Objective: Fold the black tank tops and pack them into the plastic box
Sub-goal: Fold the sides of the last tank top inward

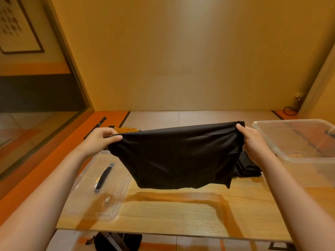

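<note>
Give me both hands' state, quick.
Left hand: pinching the black tank top at its upper corner.
Right hand: gripping its other upper corner.

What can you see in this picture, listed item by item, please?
tank top: one, black, held up over the table
pile: one, black cloth, on the table behind the tank top, right
box: one, clear, right end of the table
lid: one, clear with a black handle, left on the table
table: one, light wood, centre
rod: one, black, on the floor, far left
cable: one, black, far right corner
frame: one, dark, on the wall, upper left
bag: one, black, under the table
left hand: pinches the tank top's left corner
right hand: grips its right corner
</note>
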A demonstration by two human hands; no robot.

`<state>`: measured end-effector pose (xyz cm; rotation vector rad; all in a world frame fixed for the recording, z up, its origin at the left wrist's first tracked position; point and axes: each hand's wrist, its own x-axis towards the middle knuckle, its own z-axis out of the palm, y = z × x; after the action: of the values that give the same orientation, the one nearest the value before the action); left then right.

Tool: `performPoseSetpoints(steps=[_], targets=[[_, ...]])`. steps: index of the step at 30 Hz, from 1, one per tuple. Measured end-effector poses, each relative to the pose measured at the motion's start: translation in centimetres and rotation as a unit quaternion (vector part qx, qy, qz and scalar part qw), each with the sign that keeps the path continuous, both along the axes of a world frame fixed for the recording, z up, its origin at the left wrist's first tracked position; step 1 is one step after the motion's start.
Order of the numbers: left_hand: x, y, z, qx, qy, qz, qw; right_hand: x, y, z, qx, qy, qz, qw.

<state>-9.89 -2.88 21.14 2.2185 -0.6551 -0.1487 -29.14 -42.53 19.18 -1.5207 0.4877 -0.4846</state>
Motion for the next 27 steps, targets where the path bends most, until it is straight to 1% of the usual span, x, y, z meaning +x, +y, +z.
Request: performPoseSetpoints(steps=[4,8,13,17,19,21,23,25,27], targets=[[-0.1,0.4,-0.1,-0.016,0.031,-0.019,0.999,-0.7,-0.3,0.7,0.028,-0.017,0.013,0.999],[-0.2,0.4,-0.5,-0.029,0.078,-0.031,0.996,-0.5,-0.8,0.4,0.046,-0.007,0.031,0.998],[0.5,0.4,0.0,-0.075,0.132,-0.043,0.987,-0.6,-1.0,0.8,0.086,-0.008,0.064,0.994],[2.3,0.8,-0.1,-0.110,0.193,-0.078,0.972,-0.2,-1.8,0.6,0.126,-0.008,0.123,0.984],[3.6,0.8,-0.8,-0.092,0.233,-0.095,0.963,0.4,-2.3,-0.4,0.137,0.008,0.148,0.979],[5.1,0.0,-2.1,-0.052,0.282,-0.099,0.953,1.6,-2.7,-2.0,0.151,0.039,0.164,0.974],[7.7,-1.6,-4.8,-0.013,0.316,-0.065,0.946,4.1,-2.9,-4.5,0.162,0.085,0.145,0.972],[10.3,-3.5,-8.4,0.022,0.292,-0.014,0.956,6.4,-3.0,-7.4,0.148,0.127,0.093,0.976],[13.6,-5.4,-13.0,0.043,0.235,0.024,0.971,9.9,-3.3,-11.5,0.095,0.178,0.020,0.979]])
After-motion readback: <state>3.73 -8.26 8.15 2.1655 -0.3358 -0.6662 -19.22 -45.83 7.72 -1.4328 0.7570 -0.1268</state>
